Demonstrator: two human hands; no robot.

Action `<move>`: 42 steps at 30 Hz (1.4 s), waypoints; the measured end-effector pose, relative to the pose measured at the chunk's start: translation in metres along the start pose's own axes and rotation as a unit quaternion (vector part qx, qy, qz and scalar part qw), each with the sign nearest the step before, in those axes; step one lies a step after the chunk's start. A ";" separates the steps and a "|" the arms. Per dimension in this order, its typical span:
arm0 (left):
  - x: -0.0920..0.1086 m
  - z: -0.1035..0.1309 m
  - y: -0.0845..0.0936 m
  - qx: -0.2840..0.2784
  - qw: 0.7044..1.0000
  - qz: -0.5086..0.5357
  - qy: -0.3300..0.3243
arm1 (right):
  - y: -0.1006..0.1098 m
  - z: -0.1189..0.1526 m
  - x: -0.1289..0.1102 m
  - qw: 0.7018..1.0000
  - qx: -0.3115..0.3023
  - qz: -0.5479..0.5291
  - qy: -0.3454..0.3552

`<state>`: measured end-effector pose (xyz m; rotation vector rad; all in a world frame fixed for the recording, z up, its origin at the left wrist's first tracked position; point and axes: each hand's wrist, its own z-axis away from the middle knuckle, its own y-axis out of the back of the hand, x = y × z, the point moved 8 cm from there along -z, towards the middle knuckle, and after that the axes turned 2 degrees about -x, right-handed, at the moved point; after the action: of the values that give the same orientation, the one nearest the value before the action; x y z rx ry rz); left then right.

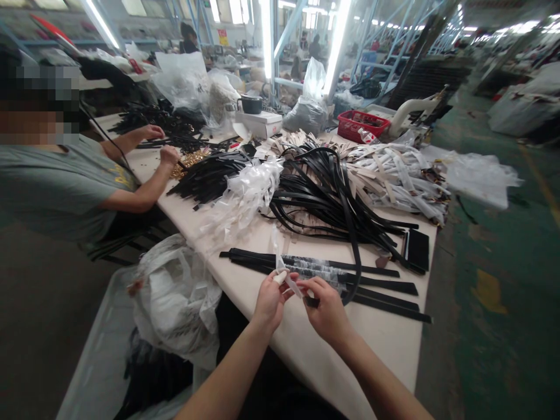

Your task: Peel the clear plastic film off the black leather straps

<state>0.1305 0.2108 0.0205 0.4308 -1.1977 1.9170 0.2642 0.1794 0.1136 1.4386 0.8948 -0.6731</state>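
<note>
Near the front edge of the table my two hands meet. My left hand (272,296) is closed in a pinch on a thin translucent plastic sleeve (280,256), which rises above the fingers. My right hand (324,306) grips the end of a black strap (356,251) that loops up and back to the pile. The sleeve's lower end lies close to the strap end, between both hands; whether the strap is inside it I cannot tell. Just beyond, several flat black straps (380,284) lie side by side, some with clear plastic around their middles.
A heap of black straps (315,192) and a bunch of clear plastic sleeves (249,192) cover the table's middle. A black phone-like object (416,249) lies at the right edge. At left, a co-worker's hands (168,156) are over gold-coloured pieces. A white bag (175,297) stands below.
</note>
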 end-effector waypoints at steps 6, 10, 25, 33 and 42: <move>-0.013 0.010 -0.008 0.000 0.999 0.026 0.044 | -0.004 0.015 -0.006 1.000 -0.008 -0.001 0.025; -0.020 0.019 -0.018 -0.016 0.997 0.017 0.072 | -0.010 0.021 0.002 0.996 -0.001 0.088 0.030; -0.027 0.046 -0.009 -0.066 0.995 -0.022 0.078 | -0.005 0.030 0.009 0.997 -0.043 0.055 -0.016; -0.039 0.052 -0.012 -0.080 0.994 -0.038 0.057 | -0.021 0.024 0.030 0.988 -0.080 -0.074 -0.111; -0.046 0.051 -0.011 -0.074 0.993 -0.064 0.068 | -0.013 0.033 0.040 0.984 -0.020 -0.079 -0.158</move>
<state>0.1600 0.1480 0.0221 0.2869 -1.1841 1.7083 0.2786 0.1509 0.0702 1.1899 0.7705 -0.9667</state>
